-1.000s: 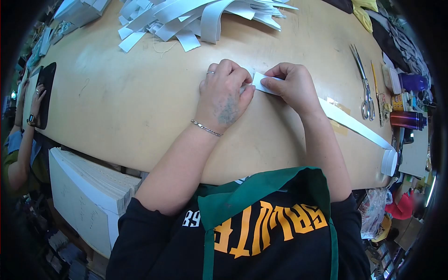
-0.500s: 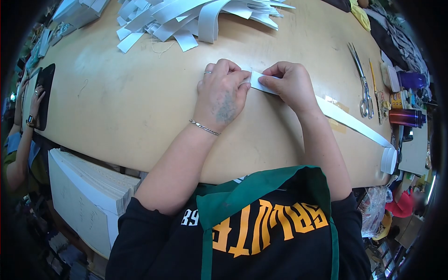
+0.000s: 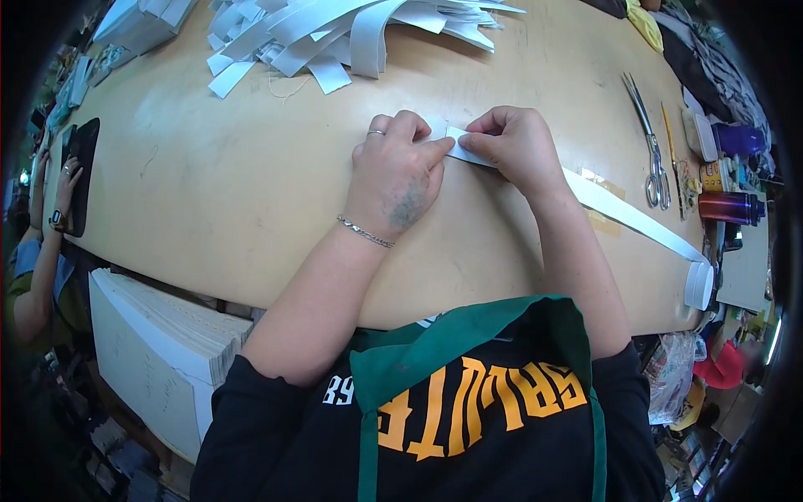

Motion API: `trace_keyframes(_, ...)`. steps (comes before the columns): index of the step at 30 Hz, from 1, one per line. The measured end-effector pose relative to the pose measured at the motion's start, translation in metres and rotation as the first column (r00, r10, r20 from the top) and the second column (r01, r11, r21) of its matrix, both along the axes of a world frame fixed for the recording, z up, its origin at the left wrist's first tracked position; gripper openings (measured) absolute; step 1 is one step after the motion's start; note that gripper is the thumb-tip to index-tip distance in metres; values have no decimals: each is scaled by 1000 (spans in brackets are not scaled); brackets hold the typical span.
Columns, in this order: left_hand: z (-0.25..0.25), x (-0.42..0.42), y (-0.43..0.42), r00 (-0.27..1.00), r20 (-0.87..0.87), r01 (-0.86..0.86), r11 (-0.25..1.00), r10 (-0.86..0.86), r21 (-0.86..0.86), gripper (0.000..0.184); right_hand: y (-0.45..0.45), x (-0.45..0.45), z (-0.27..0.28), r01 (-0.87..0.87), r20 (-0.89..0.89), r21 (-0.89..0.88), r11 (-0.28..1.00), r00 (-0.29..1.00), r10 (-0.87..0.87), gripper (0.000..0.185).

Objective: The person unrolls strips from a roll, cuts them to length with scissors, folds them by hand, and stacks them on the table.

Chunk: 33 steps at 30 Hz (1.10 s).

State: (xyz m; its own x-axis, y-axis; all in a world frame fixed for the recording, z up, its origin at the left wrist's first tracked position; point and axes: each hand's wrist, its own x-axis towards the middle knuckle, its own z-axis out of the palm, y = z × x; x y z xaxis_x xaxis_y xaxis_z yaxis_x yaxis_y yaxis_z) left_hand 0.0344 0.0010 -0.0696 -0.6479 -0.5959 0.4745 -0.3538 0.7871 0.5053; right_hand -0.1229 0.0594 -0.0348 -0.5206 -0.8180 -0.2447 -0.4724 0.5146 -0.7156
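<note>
A long white strip [image 3: 631, 216] runs across the table from a roll [image 3: 699, 285] at the right edge, passing beneath my right wrist. Its near end [image 3: 462, 144] lies between my two hands. My right hand [image 3: 520, 149] pinches this end between thumb and fingers. From the other side, my left hand [image 3: 396, 171] has its fingers bent and closed on the tip of the strip, with the index finger lying over it. A bit of white [image 3: 437, 125] shows just beyond the left fingertips; whether it is a separate piece I cannot tell.
A heap of cut white strips [image 3: 326, 33] lies at the far side. Scissors [image 3: 649, 146] and a yellow pencil [image 3: 669, 134] rest on the right, near a purple bottle [image 3: 729, 209]. At left, another person's hand [image 3: 69, 180] touches a black item [image 3: 84, 188]. A sheet stack [image 3: 159, 326] stands below the table edge.
My left index finger has stretched out over the strip's end, where before it was more tucked in. My right hand keeps its pinch, shifted very slightly left.
</note>
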Motion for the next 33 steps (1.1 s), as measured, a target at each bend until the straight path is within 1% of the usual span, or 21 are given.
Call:
trace_keyframes(2,1,0,1,999,35,-7,999,8,-39,21,0,-1,1,-7,-3,5,1000,1000,7,18)
trace_keyframes(10,2,0,1,1000,18,-5,1000,4,6,21,2,-4,0,-74,-21,-35,997,997,74,20)
trace_keyframes(13,1,0,1,1000,11,-11,1000,10,25,21,1,-3,2,-86,-33,-5,996,996,86,17)
trace_keyframes(16,0,-1,0,1000,-1,-8,1000,8,26,22,0,-4,2,-91,-34,11,996,995,91,17)
trace_keyframes(19,-1,-1,0,1000,-7,-8,999,8,35,21,-1,-7,-1,-76,-39,-2,997,996,76,22)
trace_keyframes(22,-1,-1,0,1000,-15,-10,999,11,43,21,-2,-7,-2,-73,-53,7,997,996,74,21)
trace_keyframes(25,1,0,0,1000,8,-4,999,4,50,21,-3,-5,3,-42,9,42,998,999,42,20)
trace_keyframes(26,2,0,0,1000,21,0,999,-1,51,22,-3,-4,3,-47,-5,32,998,999,47,20)
trace_keyframes(29,7,-3,-3,980,-116,145,982,-159,-124,26,-2,-5,1,-65,-37,8,998,997,65,21)
trace_keyframes(32,2,-6,1,948,-98,304,953,-302,-4,31,-4,-7,0,-102,-58,8,995,993,103,21)
trace_keyframes(33,3,-7,2,960,-23,280,960,-280,8,31,-5,-5,1,-117,-75,18,993,990,118,20)
